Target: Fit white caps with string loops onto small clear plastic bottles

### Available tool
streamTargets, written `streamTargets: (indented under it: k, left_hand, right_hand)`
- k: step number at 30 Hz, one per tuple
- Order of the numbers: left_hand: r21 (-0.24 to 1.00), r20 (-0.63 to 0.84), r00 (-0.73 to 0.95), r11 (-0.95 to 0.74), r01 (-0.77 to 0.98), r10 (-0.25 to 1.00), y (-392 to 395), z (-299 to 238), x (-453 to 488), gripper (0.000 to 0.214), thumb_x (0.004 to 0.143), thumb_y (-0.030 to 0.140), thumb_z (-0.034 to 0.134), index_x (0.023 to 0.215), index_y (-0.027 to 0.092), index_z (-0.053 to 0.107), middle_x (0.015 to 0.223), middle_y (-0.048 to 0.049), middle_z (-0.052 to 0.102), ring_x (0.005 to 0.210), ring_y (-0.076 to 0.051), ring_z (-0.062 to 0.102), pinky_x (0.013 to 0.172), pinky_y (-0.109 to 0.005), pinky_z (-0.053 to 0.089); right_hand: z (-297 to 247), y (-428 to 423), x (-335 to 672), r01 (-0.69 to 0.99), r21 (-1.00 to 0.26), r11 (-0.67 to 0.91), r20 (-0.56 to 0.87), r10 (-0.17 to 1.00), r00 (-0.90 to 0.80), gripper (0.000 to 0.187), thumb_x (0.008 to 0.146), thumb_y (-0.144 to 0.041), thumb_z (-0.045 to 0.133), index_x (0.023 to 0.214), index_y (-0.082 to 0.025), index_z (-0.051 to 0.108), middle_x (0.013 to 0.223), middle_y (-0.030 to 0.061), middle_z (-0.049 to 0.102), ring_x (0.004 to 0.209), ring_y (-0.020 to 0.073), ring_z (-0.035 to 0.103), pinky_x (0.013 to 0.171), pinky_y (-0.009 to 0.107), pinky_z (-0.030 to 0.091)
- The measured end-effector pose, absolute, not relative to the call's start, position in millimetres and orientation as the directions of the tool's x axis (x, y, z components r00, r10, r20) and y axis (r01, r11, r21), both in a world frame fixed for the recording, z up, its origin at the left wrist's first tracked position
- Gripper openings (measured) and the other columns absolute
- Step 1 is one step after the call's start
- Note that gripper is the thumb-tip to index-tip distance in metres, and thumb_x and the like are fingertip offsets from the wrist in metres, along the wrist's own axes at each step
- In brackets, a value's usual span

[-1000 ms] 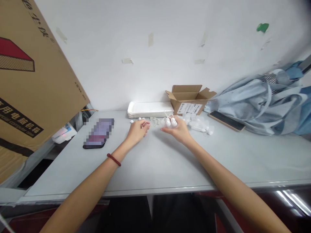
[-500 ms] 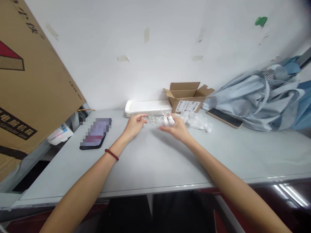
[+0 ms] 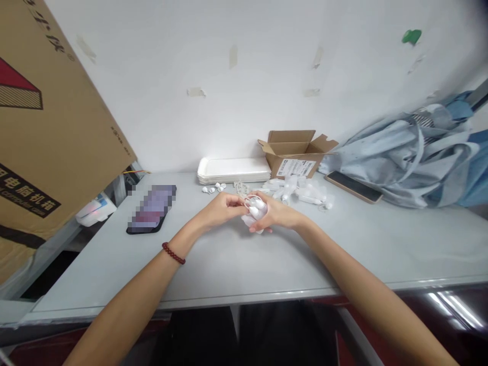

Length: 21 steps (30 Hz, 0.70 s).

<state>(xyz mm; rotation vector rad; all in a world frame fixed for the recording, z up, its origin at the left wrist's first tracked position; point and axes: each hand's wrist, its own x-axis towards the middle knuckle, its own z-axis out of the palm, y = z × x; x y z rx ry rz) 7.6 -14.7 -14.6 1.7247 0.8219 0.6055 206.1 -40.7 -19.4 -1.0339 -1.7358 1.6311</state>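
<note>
Work at the table [image 3: 267, 264], seen from our own head: our left hand [image 3: 223, 211] pinches a looped white cord [image 3: 248, 200] between its fingertips, while our right hand [image 3: 276, 213] curls around a white plastic piece [image 3: 256, 209] (its exact kind is too small to tell), the two hands close together. Just behind them lie a heap of white plastic parts [image 3: 293, 188] and some small white caps [image 3: 213, 188], near a stack of white trays [image 3: 233, 170] and an open cardboard box [image 3: 295, 152]. A blurred phone [image 3: 151, 209] lies further left; a red bead bracelet [image 3: 173, 253] circles our left wrist.
</note>
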Motion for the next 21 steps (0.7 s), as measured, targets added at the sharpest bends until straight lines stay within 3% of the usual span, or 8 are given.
streamTargets:
  k: [5,12,17,21]
  left_hand:
    - [0.93,0.014,0.634,-0.244,0.276,0.773,-15.1,-12.7,4.8,0.02,0.076,0.033,0.06,0.077,0.016,0.07,0.081,-0.0042,0.067,0.075,-0.015,0.058,0.069,-0.027,0.042]
    - [0.874,0.069,0.592,-0.335,0.352,0.803,-14.7,-17.3,7.9,0.025,0.079,0.034,0.053,0.07,0.015,0.065,0.062,0.0003,0.057,0.056,-0.011,0.046,0.052,-0.024,0.032]
    - [0.881,0.095,0.47,-0.295,0.371,0.877,-14.6,-26.7,13.2,0.033,0.08,0.035,0.051,0.054,0.015,0.052,0.051,0.0037,0.042,0.049,-0.009,0.036,0.049,-0.024,0.024]
    - [0.958,0.005,0.592,-0.173,0.228,0.806,-15.5,-18.1,8.9,0.018,0.077,0.033,0.059,0.08,0.016,0.063,0.073,-0.0003,0.06,0.064,-0.011,0.051,0.058,-0.024,0.034]
  right_hand:
    - [-19.4,-40.9,204.9,0.153,-0.988,-0.034,-0.115,0.822,-0.558,0.071,0.058,-0.022,0.079,0.114,-0.026,0.035,0.079,-0.0021,0.059,0.065,0.0184,0.06,0.04,0.021,0.042]
    - [-17.0,-45.7,201.8,0.255,-0.966,0.053,-0.074,0.883,-0.463,0.071,0.06,-0.021,0.076,0.117,-0.024,0.034,0.065,-0.0071,0.056,0.05,0.0127,0.052,0.039,0.019,0.036]
    - [-16.9,-46.7,199.7,0.28,-0.955,0.097,-0.037,0.899,-0.436,0.069,0.06,-0.019,0.074,0.114,-0.024,0.032,0.068,-0.0067,0.059,0.056,0.0142,0.057,0.049,0.022,0.045]
    - [-16.4,-44.8,201.8,0.334,-0.939,0.076,-0.088,0.89,-0.448,0.07,0.061,-0.023,0.075,0.115,-0.025,0.031,0.065,-0.0067,0.058,0.054,0.015,0.056,0.041,0.019,0.038]
